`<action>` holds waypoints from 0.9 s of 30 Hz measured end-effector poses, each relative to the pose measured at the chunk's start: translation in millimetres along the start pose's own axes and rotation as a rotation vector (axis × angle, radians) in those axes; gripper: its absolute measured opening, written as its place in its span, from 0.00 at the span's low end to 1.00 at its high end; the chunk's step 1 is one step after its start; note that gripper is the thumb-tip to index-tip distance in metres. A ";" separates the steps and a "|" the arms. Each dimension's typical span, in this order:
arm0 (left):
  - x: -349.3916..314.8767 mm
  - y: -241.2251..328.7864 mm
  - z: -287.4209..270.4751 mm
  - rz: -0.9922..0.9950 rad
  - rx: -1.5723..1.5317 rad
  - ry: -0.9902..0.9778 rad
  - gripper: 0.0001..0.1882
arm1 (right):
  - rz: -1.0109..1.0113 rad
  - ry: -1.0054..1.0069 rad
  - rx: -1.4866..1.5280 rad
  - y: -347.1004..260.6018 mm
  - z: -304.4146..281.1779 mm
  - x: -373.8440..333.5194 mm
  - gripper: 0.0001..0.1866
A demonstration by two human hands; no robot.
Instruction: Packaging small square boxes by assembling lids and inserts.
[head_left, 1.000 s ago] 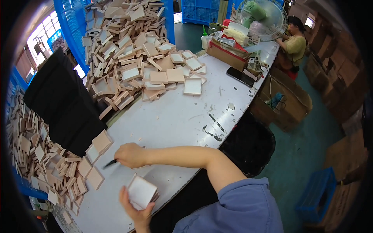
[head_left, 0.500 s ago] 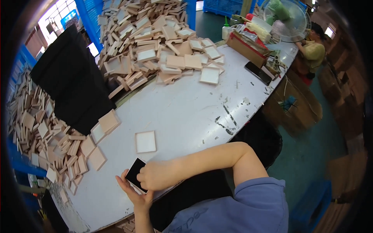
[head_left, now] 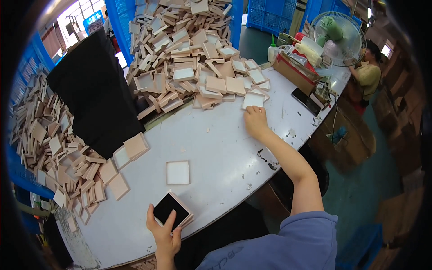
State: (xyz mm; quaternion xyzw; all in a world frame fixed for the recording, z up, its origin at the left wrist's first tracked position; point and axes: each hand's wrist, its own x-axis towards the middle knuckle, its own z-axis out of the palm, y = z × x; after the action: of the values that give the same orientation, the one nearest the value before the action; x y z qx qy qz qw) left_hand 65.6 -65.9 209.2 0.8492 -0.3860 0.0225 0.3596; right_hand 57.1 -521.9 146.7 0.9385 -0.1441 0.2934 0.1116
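My left hand [head_left: 165, 236] holds a shallow pinkish-beige box [head_left: 188, 219] near the table's front edge. A black pad [head_left: 171, 210] lies in its top, with a finger pressed on the pad. Stretched out to the far right, my right hand [head_left: 256, 123] has its fingers curled over the near edge of a white-lined box tray [head_left: 253, 100] at the edge of the big pile. Another open square tray [head_left: 177, 173], white inside, lies flat on the table beyond my left hand.
A heap of beige box parts [head_left: 193, 58] covers the table's back, and another pile [head_left: 67, 157] lies left. Between them stands a black sheet stack [head_left: 94, 94]. At right are a phone [head_left: 306, 101], a supply box [head_left: 294, 72], a fan [head_left: 337, 38] and a seated person [head_left: 369, 74].
My right hand has left the black pad and reached far right to the tray by the pile. My left hand still holds the box, its pad now more exposed. The view has shifted slightly.
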 end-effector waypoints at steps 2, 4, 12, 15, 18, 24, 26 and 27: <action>0.4 -5.4 0.0 0.066 0.036 -0.013 0.19 | 0.023 -0.069 -0.001 7.4 6.8 -0.4 0.06; 3.4 -1.0 0.4 0.112 0.036 -0.015 0.16 | 0.012 -0.089 0.042 2.1 12.1 1.0 0.05; 7.4 -1.2 -2.1 0.173 0.069 -0.063 0.11 | 0.050 -0.123 0.056 -11.4 4.2 15.8 0.06; 8.3 -4.3 0.8 0.198 0.062 -0.055 0.14 | 0.072 -0.080 0.196 -24.1 -5.6 22.5 0.03; -1.1 -8.9 1.2 0.157 0.210 -0.017 0.25 | 0.410 -0.124 1.147 -77.6 -52.6 20.9 0.05; 8.9 -8.0 0.2 0.177 0.196 0.034 0.30 | 0.927 -0.375 1.817 -71.7 -38.8 -25.0 0.12; 13.1 -4.7 -1.7 0.185 0.173 0.024 0.30 | 0.801 -0.302 1.597 -57.6 -35.9 -33.5 0.12; 17.1 -3.8 -1.2 0.201 0.170 0.036 0.30 | 0.696 -0.239 1.438 -58.6 -39.3 -29.4 0.12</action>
State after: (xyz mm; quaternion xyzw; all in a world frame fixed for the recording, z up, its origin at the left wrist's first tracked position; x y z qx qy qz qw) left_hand 80.4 -74.4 213.2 0.8331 -0.4593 0.1063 0.2893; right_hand 33.3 -449.5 153.8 0.7068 -0.2151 0.2299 -0.6335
